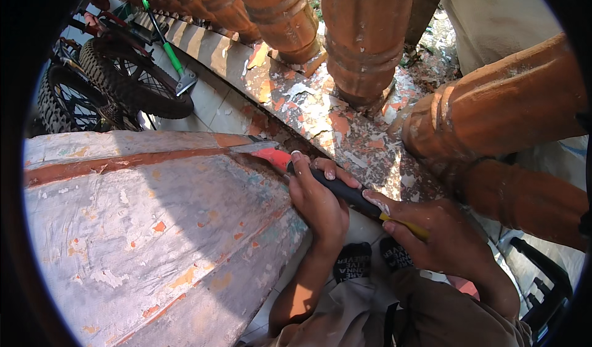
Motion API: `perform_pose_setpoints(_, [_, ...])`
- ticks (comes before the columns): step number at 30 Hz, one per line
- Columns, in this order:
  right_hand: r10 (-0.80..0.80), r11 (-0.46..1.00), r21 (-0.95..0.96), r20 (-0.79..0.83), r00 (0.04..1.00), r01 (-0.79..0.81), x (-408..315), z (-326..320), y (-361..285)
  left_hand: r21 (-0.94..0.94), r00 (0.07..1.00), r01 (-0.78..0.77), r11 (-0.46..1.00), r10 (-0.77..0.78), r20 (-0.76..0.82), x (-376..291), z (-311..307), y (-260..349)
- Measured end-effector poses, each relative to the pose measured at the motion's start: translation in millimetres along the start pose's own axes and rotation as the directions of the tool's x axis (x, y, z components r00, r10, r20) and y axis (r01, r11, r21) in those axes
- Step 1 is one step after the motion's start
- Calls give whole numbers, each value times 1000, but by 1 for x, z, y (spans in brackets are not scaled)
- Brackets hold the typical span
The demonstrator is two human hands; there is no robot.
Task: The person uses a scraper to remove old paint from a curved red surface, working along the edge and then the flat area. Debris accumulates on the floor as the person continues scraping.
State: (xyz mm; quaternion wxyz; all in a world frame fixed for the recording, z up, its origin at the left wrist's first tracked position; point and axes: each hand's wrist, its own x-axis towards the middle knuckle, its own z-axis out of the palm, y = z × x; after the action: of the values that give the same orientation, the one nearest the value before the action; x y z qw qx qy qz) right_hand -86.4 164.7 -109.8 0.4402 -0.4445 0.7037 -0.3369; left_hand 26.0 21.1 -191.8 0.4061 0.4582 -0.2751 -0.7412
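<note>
A long hand scraper (342,186) with a black grip, a red neck and a yellow end lies across both hands. My left hand (319,199) is closed round the front of its black grip, near the red neck. My right hand (430,231) grips the rear, round the yellow part. The red neck and the tool's tip meet the corner of a large column (199,217) with peeling grey-white paint, beside its orange-brown band (120,162). The exact shape of the tip is hard to tell.
Orange-brown balusters (365,37) rise from a ledge (319,111) strewn with paint flakes. Bicycles (134,79) and a long green-handled scraper (173,58) stand at the upper left. My feet in dark printed footwear (354,261) are on the tiled floor. A black frame part (548,273) is at lower right.
</note>
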Motion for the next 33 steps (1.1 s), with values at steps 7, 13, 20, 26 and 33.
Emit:
perform_pose_setpoints(7, [-14,1000,15,19,1000,14,8,-1,0,-9,999,-27,1000,27,-22,3,-2,-3])
perform_pose_setpoints(13, [4,1000,6,0,1000,-4,9,-3,-6,-26,999,-14,1000,13,-34,3,-2,-2])
perform_pose_setpoints(20, [48,999,-11,21,999,-47,10,-6,-13,-22,1000,-5,1000,5,-29,2,-2,-3])
perform_pose_setpoints(26, [48,998,-35,9,999,-47,8,-5,-13,-19,1000,-2,1000,1,-31,1,-2,-2])
perform_pose_setpoints(33, [-69,996,-53,17,997,70,12,-12,-8,-84,999,-5,996,1,-48,4,0,-5])
